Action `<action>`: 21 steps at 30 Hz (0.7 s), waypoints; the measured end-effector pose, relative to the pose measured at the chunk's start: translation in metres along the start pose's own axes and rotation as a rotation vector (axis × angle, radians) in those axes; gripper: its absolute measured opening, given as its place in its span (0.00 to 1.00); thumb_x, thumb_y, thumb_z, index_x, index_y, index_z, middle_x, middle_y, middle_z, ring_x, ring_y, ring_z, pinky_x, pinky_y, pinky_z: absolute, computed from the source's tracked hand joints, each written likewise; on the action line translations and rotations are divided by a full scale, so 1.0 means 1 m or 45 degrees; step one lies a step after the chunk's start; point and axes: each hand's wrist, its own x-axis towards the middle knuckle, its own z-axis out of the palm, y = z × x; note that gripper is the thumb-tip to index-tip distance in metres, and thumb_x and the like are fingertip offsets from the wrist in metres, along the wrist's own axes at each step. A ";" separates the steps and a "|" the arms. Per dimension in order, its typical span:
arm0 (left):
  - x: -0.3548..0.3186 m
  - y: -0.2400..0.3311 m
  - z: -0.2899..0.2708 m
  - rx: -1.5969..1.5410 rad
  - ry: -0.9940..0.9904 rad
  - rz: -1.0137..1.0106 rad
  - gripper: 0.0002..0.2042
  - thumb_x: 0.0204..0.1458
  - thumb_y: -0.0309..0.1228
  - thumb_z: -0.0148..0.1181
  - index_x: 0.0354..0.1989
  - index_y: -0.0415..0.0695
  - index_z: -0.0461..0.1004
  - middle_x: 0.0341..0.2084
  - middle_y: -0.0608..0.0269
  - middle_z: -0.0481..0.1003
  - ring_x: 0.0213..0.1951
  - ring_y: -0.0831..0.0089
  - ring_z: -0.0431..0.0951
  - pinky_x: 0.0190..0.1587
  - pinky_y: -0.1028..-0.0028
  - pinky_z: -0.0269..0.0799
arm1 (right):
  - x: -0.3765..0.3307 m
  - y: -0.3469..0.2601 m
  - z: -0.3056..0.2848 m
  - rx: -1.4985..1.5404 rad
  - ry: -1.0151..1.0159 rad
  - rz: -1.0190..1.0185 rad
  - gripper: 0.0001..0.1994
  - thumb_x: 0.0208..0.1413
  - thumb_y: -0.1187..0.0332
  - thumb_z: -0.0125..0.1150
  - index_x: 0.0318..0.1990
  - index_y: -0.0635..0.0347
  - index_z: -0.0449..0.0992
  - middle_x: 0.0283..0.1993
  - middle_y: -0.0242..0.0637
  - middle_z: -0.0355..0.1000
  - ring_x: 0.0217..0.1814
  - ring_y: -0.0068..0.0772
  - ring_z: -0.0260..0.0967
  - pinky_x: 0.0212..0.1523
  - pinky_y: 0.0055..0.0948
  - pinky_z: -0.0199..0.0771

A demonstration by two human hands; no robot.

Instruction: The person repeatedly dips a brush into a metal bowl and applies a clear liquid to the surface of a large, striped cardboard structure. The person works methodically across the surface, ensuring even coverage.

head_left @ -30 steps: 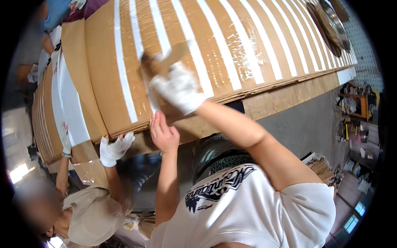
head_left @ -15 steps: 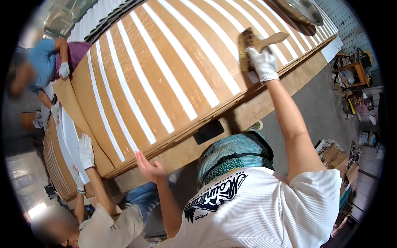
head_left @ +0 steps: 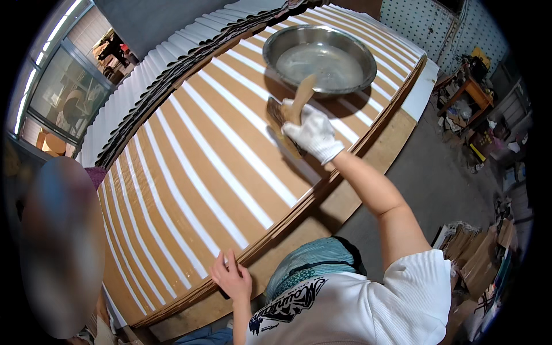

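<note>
My right hand, in a white knitted glove, is closed around a wide brush with a pale wooden handle. The handle points up and away, toward a metal basin of cloudy liquid. The bristle side hangs low over a stack of brown sheets crossed by white stripes; whether it touches them I cannot tell. My left hand is bare and open, its fingers stretched over the near edge of the stack. Toward the left end the sheets look wet and glossy.
The basin stands on the far right part of the stack. Beyond the far edge lies a row of white curled sheets. A blurred shape covers the left side. Cardboard pieces lie at the lower right, with a wooden stand behind them.
The view has swung, bringing the whole basin into sight. My right hand has moved the brush leftward, closer to the basin's near side. The co-workers' gloved hands at left no longer show.
</note>
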 end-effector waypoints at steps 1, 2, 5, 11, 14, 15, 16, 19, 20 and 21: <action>0.001 0.008 0.003 0.037 -0.010 -0.040 0.30 0.46 0.27 0.58 0.63 0.49 0.70 0.60 0.47 0.66 0.61 0.46 0.64 0.67 0.45 0.53 | 0.024 -0.007 -0.028 -0.211 -0.097 0.024 0.22 0.49 0.51 0.65 0.49 0.49 0.78 0.44 0.49 0.78 0.48 0.55 0.75 0.51 0.43 0.76; 0.000 0.015 0.007 0.073 -0.017 -0.090 0.30 0.46 0.28 0.58 0.63 0.49 0.70 0.60 0.45 0.65 0.62 0.44 0.63 0.67 0.44 0.52 | 0.051 -0.016 -0.054 -0.424 -0.197 0.038 0.24 0.46 0.46 0.68 0.48 0.49 0.80 0.43 0.48 0.79 0.46 0.55 0.77 0.50 0.42 0.77; 0.000 0.033 0.015 0.077 -0.086 -0.185 0.34 0.45 0.28 0.58 0.67 0.51 0.66 0.65 0.44 0.61 0.66 0.42 0.59 0.68 0.45 0.51 | 0.136 0.052 -0.088 -0.263 0.424 -0.440 0.19 0.50 0.45 0.65 0.42 0.47 0.81 0.39 0.49 0.79 0.43 0.55 0.76 0.47 0.43 0.77; 0.011 0.047 0.016 0.037 -0.139 -0.279 0.37 0.43 0.27 0.59 0.68 0.51 0.65 0.67 0.44 0.58 0.68 0.41 0.55 0.70 0.45 0.49 | 0.211 0.138 -0.098 -0.643 -0.202 0.065 0.26 0.50 0.44 0.59 0.47 0.53 0.81 0.44 0.54 0.78 0.50 0.55 0.75 0.52 0.45 0.73; 0.011 0.049 0.015 0.015 -0.139 -0.323 0.37 0.41 0.26 0.60 0.68 0.51 0.65 0.67 0.43 0.59 0.68 0.41 0.55 0.70 0.45 0.49 | 0.211 0.137 -0.093 -0.597 -0.277 0.061 0.29 0.47 0.44 0.62 0.46 0.61 0.82 0.47 0.56 0.77 0.52 0.56 0.74 0.55 0.45 0.71; 0.010 0.046 0.016 0.018 -0.130 -0.337 0.37 0.41 0.26 0.60 0.67 0.51 0.65 0.67 0.43 0.59 0.68 0.41 0.55 0.70 0.45 0.49 | 0.215 0.138 -0.094 -0.422 -0.209 0.095 0.29 0.46 0.45 0.64 0.45 0.63 0.82 0.46 0.55 0.78 0.51 0.54 0.75 0.54 0.44 0.71; 0.006 0.045 0.018 0.026 -0.117 -0.367 0.37 0.40 0.26 0.60 0.67 0.51 0.66 0.67 0.43 0.59 0.68 0.41 0.55 0.70 0.45 0.49 | 0.219 0.140 -0.093 -0.240 -0.158 0.123 0.29 0.46 0.45 0.66 0.45 0.64 0.82 0.46 0.53 0.79 0.49 0.51 0.76 0.52 0.43 0.71; 0.001 0.046 0.016 0.018 -0.064 -0.381 0.38 0.38 0.26 0.61 0.67 0.52 0.66 0.65 0.42 0.61 0.67 0.41 0.57 0.70 0.45 0.49 | 0.220 0.128 -0.096 0.475 -0.080 0.287 0.22 0.50 0.54 0.72 0.47 0.61 0.82 0.43 0.36 0.79 0.43 0.28 0.76 0.43 0.30 0.75; 0.001 0.043 0.017 -0.020 -0.033 -0.373 0.39 0.38 0.26 0.61 0.67 0.52 0.66 0.64 0.42 0.61 0.66 0.41 0.58 0.70 0.44 0.49 | 0.231 0.154 -0.095 0.671 -0.014 0.182 0.23 0.50 0.55 0.73 0.49 0.62 0.82 0.43 0.35 0.79 0.42 0.27 0.76 0.41 0.30 0.77; 0.007 0.041 0.021 -0.010 -0.018 -0.343 0.39 0.38 0.26 0.61 0.67 0.53 0.66 0.64 0.42 0.61 0.66 0.41 0.59 0.70 0.44 0.49 | 0.251 0.194 -0.109 0.605 0.015 0.238 0.25 0.50 0.55 0.73 0.51 0.64 0.80 0.44 0.35 0.79 0.43 0.29 0.76 0.43 0.32 0.78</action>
